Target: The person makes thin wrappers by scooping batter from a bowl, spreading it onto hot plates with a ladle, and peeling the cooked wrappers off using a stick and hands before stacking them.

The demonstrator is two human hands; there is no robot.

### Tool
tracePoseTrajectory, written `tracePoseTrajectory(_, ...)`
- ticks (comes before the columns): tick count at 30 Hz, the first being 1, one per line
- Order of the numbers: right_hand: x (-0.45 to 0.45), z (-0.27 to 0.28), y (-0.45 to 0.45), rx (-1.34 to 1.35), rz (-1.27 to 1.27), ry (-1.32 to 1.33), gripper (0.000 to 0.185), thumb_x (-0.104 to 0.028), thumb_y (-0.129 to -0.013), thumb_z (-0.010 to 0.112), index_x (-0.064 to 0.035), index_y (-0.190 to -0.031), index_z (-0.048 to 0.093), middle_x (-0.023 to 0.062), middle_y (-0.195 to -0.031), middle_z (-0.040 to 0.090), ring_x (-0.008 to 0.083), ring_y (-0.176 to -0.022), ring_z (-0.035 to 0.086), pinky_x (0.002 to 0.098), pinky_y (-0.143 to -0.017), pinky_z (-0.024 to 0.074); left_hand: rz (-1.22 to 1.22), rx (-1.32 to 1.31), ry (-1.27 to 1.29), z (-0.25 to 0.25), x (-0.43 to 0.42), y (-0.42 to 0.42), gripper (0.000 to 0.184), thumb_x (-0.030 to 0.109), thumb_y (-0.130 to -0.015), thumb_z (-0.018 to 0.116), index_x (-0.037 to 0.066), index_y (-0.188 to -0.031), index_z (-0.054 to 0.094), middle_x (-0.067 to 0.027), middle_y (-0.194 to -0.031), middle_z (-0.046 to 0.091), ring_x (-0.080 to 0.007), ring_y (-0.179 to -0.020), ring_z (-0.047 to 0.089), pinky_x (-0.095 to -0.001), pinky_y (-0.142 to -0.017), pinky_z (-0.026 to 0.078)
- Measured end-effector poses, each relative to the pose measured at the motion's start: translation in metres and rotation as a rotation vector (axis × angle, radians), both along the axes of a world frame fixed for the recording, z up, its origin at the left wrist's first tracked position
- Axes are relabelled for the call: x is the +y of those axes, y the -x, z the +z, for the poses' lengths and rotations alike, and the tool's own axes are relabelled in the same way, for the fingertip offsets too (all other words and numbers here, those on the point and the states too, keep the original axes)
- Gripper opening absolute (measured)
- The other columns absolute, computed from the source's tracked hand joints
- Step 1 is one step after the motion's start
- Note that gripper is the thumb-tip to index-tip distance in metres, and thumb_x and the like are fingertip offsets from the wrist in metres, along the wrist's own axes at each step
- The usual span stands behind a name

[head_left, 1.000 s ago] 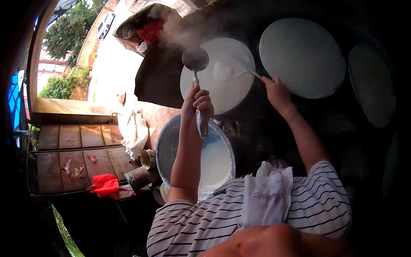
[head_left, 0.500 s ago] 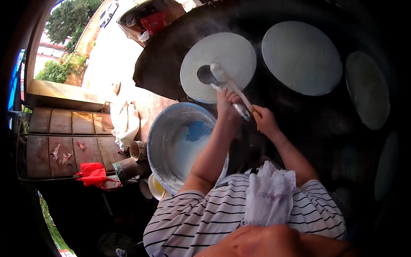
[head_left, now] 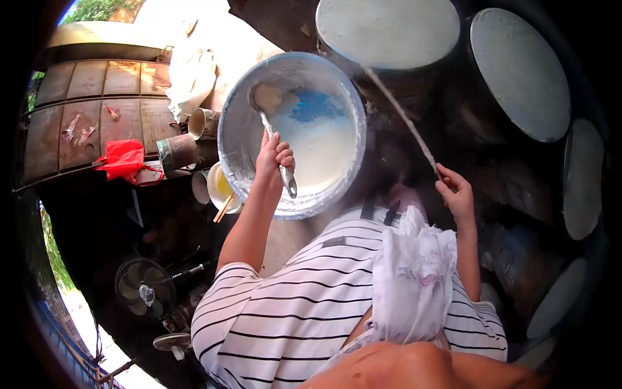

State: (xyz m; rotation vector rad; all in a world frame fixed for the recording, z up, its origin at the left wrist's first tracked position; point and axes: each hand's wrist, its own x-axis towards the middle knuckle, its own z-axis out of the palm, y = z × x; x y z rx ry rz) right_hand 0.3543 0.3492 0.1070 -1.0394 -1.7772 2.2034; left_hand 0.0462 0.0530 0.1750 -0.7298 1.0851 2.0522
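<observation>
My left hand (head_left: 275, 157) is closed round the handle of a metal ladle (head_left: 267, 98), whose bowl hangs over the left inner side of a large blue-grey tub (head_left: 357, 139). White batter (head_left: 321, 165) lies in the tub, with a blue patch of its bottom or wall showing. Between the fingers of my right hand (head_left: 456, 194) is the near end of a long thin stick (head_left: 403, 115). Its far end reaches the front edge of a round white-coated griddle (head_left: 389, 32); its tip is hard to make out there.
More round white-coated griddles (head_left: 520, 74) curve round to the right in the dark. Left of the tub stand metal cans (head_left: 176, 153), a white bowl with chopsticks (head_left: 223, 206) and a red bag (head_left: 122, 161). A fan (head_left: 146, 290) stands at lower left.
My left hand has brought the ladle from the griddle back over the tub. My right hand has moved right and nearer my body with the stick. The view has shifted down.
</observation>
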Motion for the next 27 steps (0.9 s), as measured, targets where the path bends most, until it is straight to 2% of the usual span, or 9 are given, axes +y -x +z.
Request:
tracePoseTrajectory(5, 0.025, 0.027, -0.038, 0.035, -0.224, -0.197, 0.040, -0.004, -0.081, 0.066, -0.0064, -0.120, 0.061, -0.0023, -0.081, 0.058, 0.0049, -0.070, 0.051, 0.0193, -0.065, 0.0435, -0.381, 0.035, 0.504, -0.192, -0.018, -0.029, 0.015, 0.011, -0.088, 0.049, 0.010, -0.102, 0.045, -0.0024, -0.056, 0.040, -0.0166, -0.046, 0.046, -0.0338, -0.038, 0.039)
tracePoseTrajectory(7, 0.056, 0.044, -0.082, 0.046, -0.349, -0.362, 0.039, -0.007, -0.079, 0.069, -0.0070, -0.118, 0.062, -0.0036, -0.079, 0.057, 0.0045, -0.070, 0.049, 0.0205, -0.065, 0.0428, -0.187, -0.109, 0.611, -0.178, 0.030, -0.065, 0.006, 0.008, -0.085, 0.049, 0.005, -0.080, 0.049, -0.0064, -0.055, 0.041, -0.0210, -0.047, 0.048, -0.0343, -0.040, 0.042)
tracePoseTrajectory(8, 0.084, 0.058, -0.110, -0.017, -0.414, -0.475, 0.040, -0.012, -0.078, 0.071, -0.0064, -0.117, 0.062, -0.0036, -0.078, 0.055, 0.0051, -0.069, 0.047, 0.0217, -0.063, 0.0420, -0.719, 0.035, 0.586, -0.192, 0.003, -0.047, 0.007, 0.008, -0.084, 0.048, 0.001, -0.080, 0.049, -0.0087, -0.059, 0.041, -0.0238, -0.047, 0.048, -0.0341, -0.042, 0.045)
tracePoseTrajectory(9, 0.120, 0.063, -0.146, -0.152, -0.530, -0.640, 0.040, -0.016, -0.077, 0.073, -0.0071, -0.114, 0.063, -0.0041, -0.073, 0.053, 0.0058, -0.066, 0.048, 0.0234, -0.060, 0.0414, -0.630, -0.021, 0.646, -0.157, 0.042, -0.068, 0.011, 0.010, -0.084, 0.049, 0.000, -0.080, 0.049, -0.0097, -0.063, 0.044, -0.0248, -0.048, 0.049, -0.0343, -0.042, 0.046)
tracePoseTrajectory(16, 0.420, 0.087, -0.378, -0.800, -0.772, -1.026, 0.027, -0.018, -0.068, 0.075, -0.0035, -0.072, 0.052, 0.0117, -0.065, 0.055, 0.0257, -0.063, 0.058, 0.0366, -0.060, 0.0451, -0.541, 0.188, 1.056, -0.169, 0.083, -0.071, 0.037, 0.034, -0.090, 0.042, 0.001, -0.103, 0.050, -0.0149, -0.093, 0.053, -0.0336, -0.068, 0.057, -0.0477, -0.059, 0.049)
tracePoseTrajectory(21, 0.522, 0.039, -0.419, -0.612, -0.629, -0.936, 0.025, -0.015, -0.068, 0.074, -0.0036, -0.071, 0.052, 0.0129, -0.065, 0.055, 0.0270, -0.064, 0.058, 0.0393, -0.061, 0.0449, -0.563, 0.449, 1.880, -0.164, 0.114, -0.047, 0.054, 0.047, -0.093, 0.038, 0.000, -0.111, 0.056, -0.0170, -0.106, 0.062, -0.0387, -0.079, 0.062, -0.0531, -0.070, 0.051)
tracePoseTrajectory(23, 0.536, 0.043, -0.417, -0.585, -0.607, -0.949, 0.024, -0.015, -0.070, 0.072, -0.0037, -0.072, 0.051, 0.0133, -0.065, 0.054, 0.0285, -0.064, 0.057, 0.0404, -0.060, 0.0439, -0.660, 1.142, 2.326, -0.092, 0.204, -0.087, 0.046, 0.040, -0.092, 0.044, -0.002, -0.094, 0.064, -0.0162, -0.096, 0.066, -0.0378, -0.080, 0.063, -0.0460, -0.074, 0.051)
tracePoseTrajectory(25, 0.540, 0.041, -0.412, -0.617, -0.610, -1.008, 0.022, -0.016, -0.074, 0.067, -0.0037, -0.075, 0.049, 0.0141, -0.066, 0.054, 0.0320, -0.066, 0.057, 0.0421, -0.059, 0.0419, -0.308, 1.731, 1.557, -0.090, 0.295, -0.068, 0.031, 0.021, -0.091, 0.048, -0.003, -0.103, 0.064, -0.0206, -0.107, 0.063, -0.0331, -0.090, 0.064, -0.0418, -0.081, 0.050)
tracePoseTrajectory(27, 0.526, 0.056, -0.411, -0.569, -0.608, -1.012, 0.019, -0.016, -0.075, 0.064, -0.0045, -0.077, 0.050, 0.0145, -0.069, 0.055, 0.0330, -0.069, 0.058, 0.0431, -0.059, 0.0418, -0.400, 1.614, 0.744, -0.092, 0.444, -0.092, 0.031, 0.008, -0.089, 0.047, -0.001, -0.117, 0.057, -0.0165, -0.111, 0.061, -0.0239, -0.090, 0.061, -0.0367, -0.069, 0.051)
